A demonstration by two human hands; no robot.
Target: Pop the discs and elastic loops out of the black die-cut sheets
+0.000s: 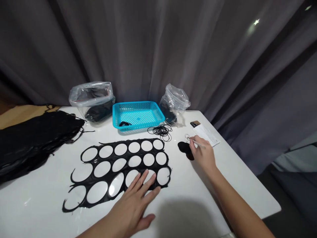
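Note:
A black rubber sheet (pixel 123 152) with several round holes cut out lies flat on the white table (pixel 198 198). My left hand (pixel 135 205) rests flat on its near right edge, fingers stretched out and apart. My right hand (pixel 201 153) is further right, fingers pinched on a thin white stick-like tool (pixel 198 142). It hovers over a small pile of black discs (pixel 185 149). A small metal ring (pixel 187 136) lies just beyond the fingertips.
A blue plastic basket (pixel 137 114) stands at the back, flanked by two clear bags (pixel 92 99) (pixel 174 102) of black parts. Loose black rubber rings (pixel 162 131) lie before it. A stack of black sheets (pixel 32 142) sits left; a paper slip (pixel 206 134) right.

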